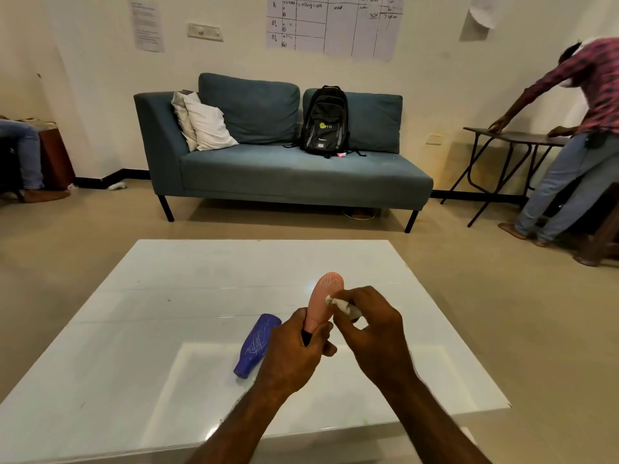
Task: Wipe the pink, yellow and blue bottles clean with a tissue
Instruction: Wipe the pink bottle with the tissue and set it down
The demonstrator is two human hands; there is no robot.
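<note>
My left hand [294, 349] grips the pink bottle [323, 301] by its neck end and holds it above the white table [140, 316], base pointing away and up. White scribble marks show near the base. My right hand [371, 326] pinches a white tissue [338, 303] against the bottle's right side. The blue bottle [256, 344] lies on its side on the table just left of my left hand, with white scribbles on it. No yellow bottle is in view.
A teal sofa [284, 175] with pillows and a black backpack [325, 120] stands beyond the table. At the right a person [576, 135] leans on a dark folding table [512, 135]. Another person's legs [26, 152] show at the far left.
</note>
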